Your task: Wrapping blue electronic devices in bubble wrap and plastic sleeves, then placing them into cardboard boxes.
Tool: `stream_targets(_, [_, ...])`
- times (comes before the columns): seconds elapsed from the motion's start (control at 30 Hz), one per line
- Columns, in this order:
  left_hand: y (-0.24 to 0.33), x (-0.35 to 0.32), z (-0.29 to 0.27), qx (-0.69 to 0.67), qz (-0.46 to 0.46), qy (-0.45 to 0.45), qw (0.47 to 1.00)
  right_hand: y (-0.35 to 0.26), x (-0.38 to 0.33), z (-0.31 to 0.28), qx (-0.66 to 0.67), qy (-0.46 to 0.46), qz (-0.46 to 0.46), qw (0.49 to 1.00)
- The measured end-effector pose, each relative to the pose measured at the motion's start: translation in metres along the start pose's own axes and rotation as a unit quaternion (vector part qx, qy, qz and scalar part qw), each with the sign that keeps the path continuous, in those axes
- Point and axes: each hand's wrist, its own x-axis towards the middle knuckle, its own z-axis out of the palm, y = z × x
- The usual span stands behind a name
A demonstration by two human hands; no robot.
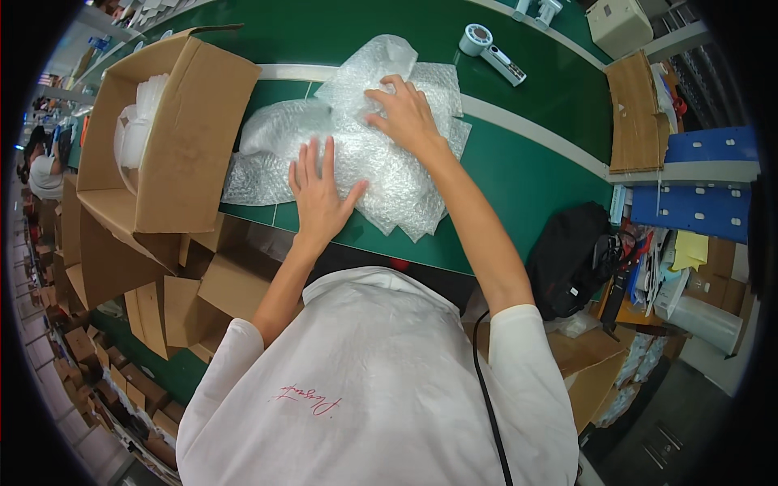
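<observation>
On one green tabletop [539, 174], beside one open carton [194, 138], we see one bubble-wrap heap [385, 174] under our left hand [318, 197], fingers spread, and, apart from it, our right hand [408, 119], fingers bent, grip indeterminable; beyond lies one handheld fan [502, 64].

Downward fisheye view (head-worn)

I log even, moderately bright indoor light; small white glints scatter over the bubble wrap [397, 174]; the fingers [313, 164] read sharp; straight edges of the table [515, 182] bow toward the black fisheye rim; far-left background [73, 332] looks soft.
</observation>
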Motion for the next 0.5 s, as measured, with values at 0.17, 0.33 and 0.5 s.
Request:
stream_targets(0.17, [-0.013,-0.004,0.01,0.001,-0.019,-0.019,1.0,-0.001,0.005,-0.012,0.076,0.028,0.053,0.995])
stream_targets(0.33, [-0.001,0.009,-0.029,-0.177,-0.026,0.052,0.982,-0.022,-0.025,-0.081,0.434,0.093,0.16,0.882])
stream_targets(0.5, [0.06,0.051,-0.065,-0.564,-0.057,0.085,0.819,-0.04,-0.106,-0.133,0.756,0.064,0.23,0.609])
